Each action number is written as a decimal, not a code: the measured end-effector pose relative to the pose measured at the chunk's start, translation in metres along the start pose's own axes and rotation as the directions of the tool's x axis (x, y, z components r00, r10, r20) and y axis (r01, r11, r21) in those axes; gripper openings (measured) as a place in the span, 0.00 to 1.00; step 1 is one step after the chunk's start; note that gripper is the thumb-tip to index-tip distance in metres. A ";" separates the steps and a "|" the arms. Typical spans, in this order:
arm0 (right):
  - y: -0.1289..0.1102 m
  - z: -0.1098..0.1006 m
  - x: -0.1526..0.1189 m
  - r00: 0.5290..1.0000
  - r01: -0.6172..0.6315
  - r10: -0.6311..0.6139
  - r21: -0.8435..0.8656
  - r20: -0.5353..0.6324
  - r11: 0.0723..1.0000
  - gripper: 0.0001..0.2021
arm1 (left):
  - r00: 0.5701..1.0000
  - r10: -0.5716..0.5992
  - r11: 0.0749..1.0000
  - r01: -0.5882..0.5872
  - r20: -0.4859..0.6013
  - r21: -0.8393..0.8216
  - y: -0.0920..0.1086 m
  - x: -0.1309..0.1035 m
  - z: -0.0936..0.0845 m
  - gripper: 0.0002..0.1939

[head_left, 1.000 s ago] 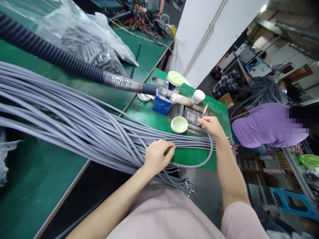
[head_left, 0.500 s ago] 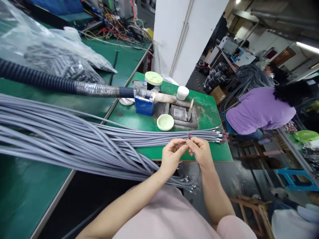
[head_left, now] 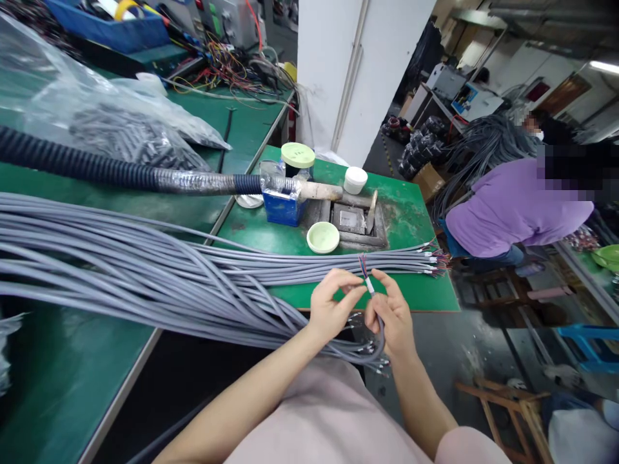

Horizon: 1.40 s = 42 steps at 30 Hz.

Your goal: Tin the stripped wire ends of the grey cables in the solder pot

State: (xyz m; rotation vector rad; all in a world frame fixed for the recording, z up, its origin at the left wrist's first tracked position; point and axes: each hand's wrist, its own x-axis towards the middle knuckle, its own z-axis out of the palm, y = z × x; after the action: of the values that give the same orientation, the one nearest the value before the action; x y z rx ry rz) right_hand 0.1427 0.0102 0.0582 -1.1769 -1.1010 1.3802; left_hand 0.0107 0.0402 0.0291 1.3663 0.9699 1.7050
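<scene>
My right hand (head_left: 393,316) holds a grey cable near its end, with thumb and lower fingers closed on it and the index finger raised. The cable end (head_left: 369,285) has a white band, and thin coloured wires (head_left: 363,263) fan out above it. Beside the band is my left hand (head_left: 336,299), its thumb and index finger apart, the tips close to the cable end. Behind both hands a thick bundle of grey cables (head_left: 290,267) lies across the green table (head_left: 387,293), its stripped ends at the right. More cable ends hang below the hands.
A soldering pot (head_left: 352,220) set in a frame has a scraper on it. Around it stand a pale green dish (head_left: 323,238), a white tub (head_left: 354,180), a blue box (head_left: 283,207) and a ribbed hose (head_left: 193,181). A person in purple (head_left: 517,206) sits at the right.
My right hand's grip has shifted lower on the cable and its index finger has lifted. The white band and coloured wires now show. My left fingertips have parted. The view has shifted slightly.
</scene>
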 end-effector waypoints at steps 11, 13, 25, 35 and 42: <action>-0.009 -0.025 0.015 0.990 0.061 -0.032 -0.216 0.135 0.975 0.15 | 0.726 -0.454 0.615 0.675 0.517 -0.408 0.005 -0.021 -0.007 0.13; -0.019 -0.028 0.024 0.977 0.102 -0.046 -0.267 0.208 0.958 0.15 | 0.690 -0.434 0.621 0.695 0.579 -0.363 0.007 -0.023 -0.010 0.13; -0.006 0.014 0.055 0.963 0.049 -0.147 0.391 0.224 0.919 0.17 | 0.516 -0.294 0.644 0.729 0.805 -0.232 0.009 -0.033 -0.025 0.26; -0.003 0.001 0.051 0.950 0.068 -0.035 -0.094 0.311 0.993 0.08 | 0.606 -0.433 0.375 0.794 0.667 -0.478 -0.008 -0.036 -0.029 0.22; -0.008 0.027 0.047 0.970 0.190 -0.160 -0.158 0.181 0.969 0.04 | 0.659 -0.529 0.348 0.743 0.535 -0.571 -0.009 -0.037 -0.029 0.17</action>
State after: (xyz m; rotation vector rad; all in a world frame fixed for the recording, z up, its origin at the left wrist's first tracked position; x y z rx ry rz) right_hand 0.1140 0.0571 0.0643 -1.0709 -1.4356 1.2822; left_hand -0.0109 0.0081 0.0005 0.4595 0.4082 1.0235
